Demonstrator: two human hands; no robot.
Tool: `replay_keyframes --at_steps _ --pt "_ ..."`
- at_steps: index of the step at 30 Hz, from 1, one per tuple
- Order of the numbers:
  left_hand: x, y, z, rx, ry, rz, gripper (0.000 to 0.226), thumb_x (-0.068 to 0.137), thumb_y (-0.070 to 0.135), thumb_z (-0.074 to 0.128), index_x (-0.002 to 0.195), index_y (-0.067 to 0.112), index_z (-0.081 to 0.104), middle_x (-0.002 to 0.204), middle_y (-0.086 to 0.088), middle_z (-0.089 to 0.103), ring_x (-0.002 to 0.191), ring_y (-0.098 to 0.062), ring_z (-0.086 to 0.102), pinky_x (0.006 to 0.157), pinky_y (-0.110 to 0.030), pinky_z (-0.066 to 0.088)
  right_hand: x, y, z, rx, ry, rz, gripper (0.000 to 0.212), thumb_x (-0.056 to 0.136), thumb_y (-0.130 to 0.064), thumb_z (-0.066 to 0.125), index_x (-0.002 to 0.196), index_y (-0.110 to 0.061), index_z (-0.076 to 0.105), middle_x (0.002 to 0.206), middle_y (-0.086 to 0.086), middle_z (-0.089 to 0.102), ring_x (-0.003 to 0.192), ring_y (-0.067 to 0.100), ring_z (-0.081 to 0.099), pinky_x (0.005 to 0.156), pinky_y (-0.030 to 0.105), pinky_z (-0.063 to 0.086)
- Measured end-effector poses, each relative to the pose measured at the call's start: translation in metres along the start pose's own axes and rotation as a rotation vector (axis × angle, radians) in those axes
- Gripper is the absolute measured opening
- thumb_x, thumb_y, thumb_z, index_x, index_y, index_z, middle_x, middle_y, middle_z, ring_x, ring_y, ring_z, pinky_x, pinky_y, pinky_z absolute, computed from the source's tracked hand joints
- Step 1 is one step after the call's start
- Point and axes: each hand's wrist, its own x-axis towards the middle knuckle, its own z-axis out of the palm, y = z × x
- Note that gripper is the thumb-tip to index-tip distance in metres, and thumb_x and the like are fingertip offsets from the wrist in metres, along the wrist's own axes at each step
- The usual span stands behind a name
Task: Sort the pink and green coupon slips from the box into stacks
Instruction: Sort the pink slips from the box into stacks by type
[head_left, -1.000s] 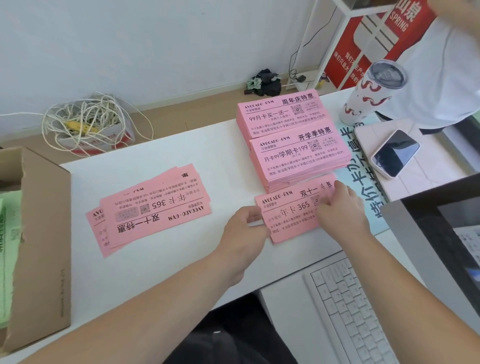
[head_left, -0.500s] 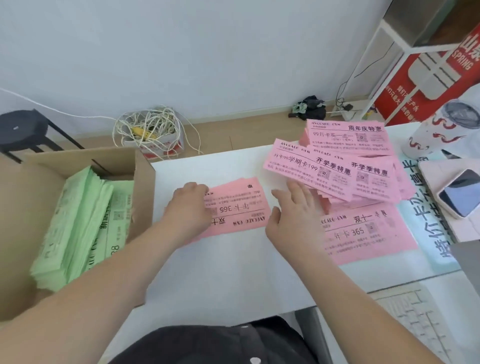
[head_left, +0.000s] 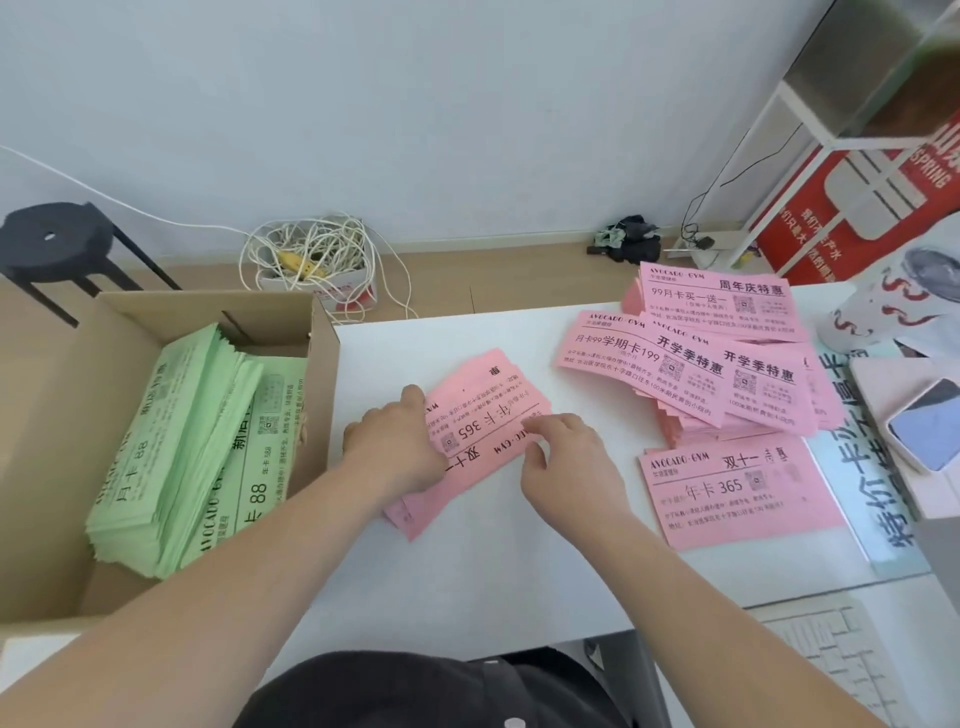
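Note:
A loose pile of pink slips (head_left: 480, 415) lies fanned on the white table (head_left: 519, 571). My left hand (head_left: 397, 447) holds its left edge, fingers curled over the paper. My right hand (head_left: 566, 457) pinches the pile's right edge. At the right lie a single pink slip (head_left: 737, 499) and two thick pink stacks, one at the middle (head_left: 691, 374) and one at the back (head_left: 722, 301). An open cardboard box (head_left: 322, 364) on the left holds stacks of green slips (head_left: 192, 441).
A patterned tumbler (head_left: 883, 306), a phone (head_left: 930, 421) on a pink pad and a printed mat lie at the right. A keyboard (head_left: 826, 665) sits at the lower right. Beyond the table are a black stool (head_left: 57, 244) and a box of tangled cord (head_left: 311, 260).
Both hands left the single slip at the right and went left to the fanned pink pile, where they now hold its edges. The view swung left, bringing the box into sight.

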Motion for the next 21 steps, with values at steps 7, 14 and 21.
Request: replay_keyframes --at_steps 7,14,21 --pt "-0.066 -0.004 0.026 -0.142 -0.178 0.130 0.033 0.093 0.053 0.056 0.109 0.027 0.045 0.095 0.011 0.059 0.089 -0.018 0.062 0.073 -0.031 0.050 0.006 -0.012 0.013 0.097 -0.131 -0.036 0.052 0.097 -0.019 0.047 0.149 -0.022 0.047 0.152 -0.006 0.047 0.136 0.018 0.047 0.107 0.039 0.046" --pt "-0.032 -0.017 0.017 -0.097 0.132 0.229 0.034 0.097 0.035 0.056 0.127 0.021 0.057 0.127 0.000 0.053 0.119 -0.022 0.052 0.098 -0.041 0.049 -0.009 -0.003 -0.003 -0.203 -0.143 -0.036 0.078 0.084 -0.060 0.067 0.151 -0.035 0.033 0.159 -0.004 0.026 0.149 0.017 0.018 0.109 0.040 0.040" --pt "0.010 0.009 0.020 -0.238 0.036 0.202 0.069 0.082 0.039 0.077 0.141 0.021 0.046 0.128 -0.002 0.054 0.123 -0.026 0.051 0.101 -0.040 0.048 -0.048 0.015 0.018 -0.344 -0.135 -0.032 0.114 0.058 -0.082 0.069 0.151 -0.037 0.021 0.159 -0.004 0.012 0.142 0.021 0.018 0.108 0.039 0.039"
